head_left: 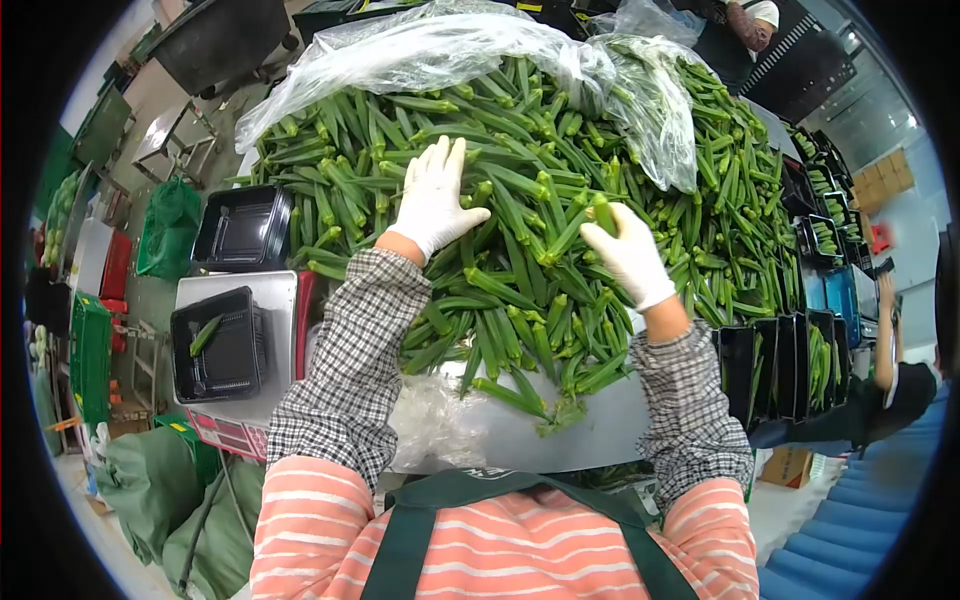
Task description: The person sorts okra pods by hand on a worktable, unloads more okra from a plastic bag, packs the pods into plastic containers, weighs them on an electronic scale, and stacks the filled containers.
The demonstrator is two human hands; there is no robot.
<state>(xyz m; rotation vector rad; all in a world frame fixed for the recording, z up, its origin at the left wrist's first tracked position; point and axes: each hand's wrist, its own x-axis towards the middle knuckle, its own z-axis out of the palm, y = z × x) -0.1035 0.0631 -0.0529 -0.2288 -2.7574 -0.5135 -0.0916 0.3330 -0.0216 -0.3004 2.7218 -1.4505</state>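
Observation:
A large heap of green okra (520, 225) covers the table in front of me. My left hand (437, 205), in a white glove, lies on the heap at left of centre, fingers stretched and thumb out to the side. My right hand (632, 260), also gloved in white, has its thumb and fingers closed around an okra pod (602, 213), whose end sticks up above the fingertips. To my left, a black plastic tray (255, 345) rests on a weighing scale (290, 290) and contains a single okra pod (206, 336).
Clear plastic sheeting (440, 50) drapes over the heap's far side. Behind the scale sits a stack of black trays (243, 228). On the right are upright black trays (765, 370) and filled okra trays (825, 237). Other people (890, 350) are at the right and far right.

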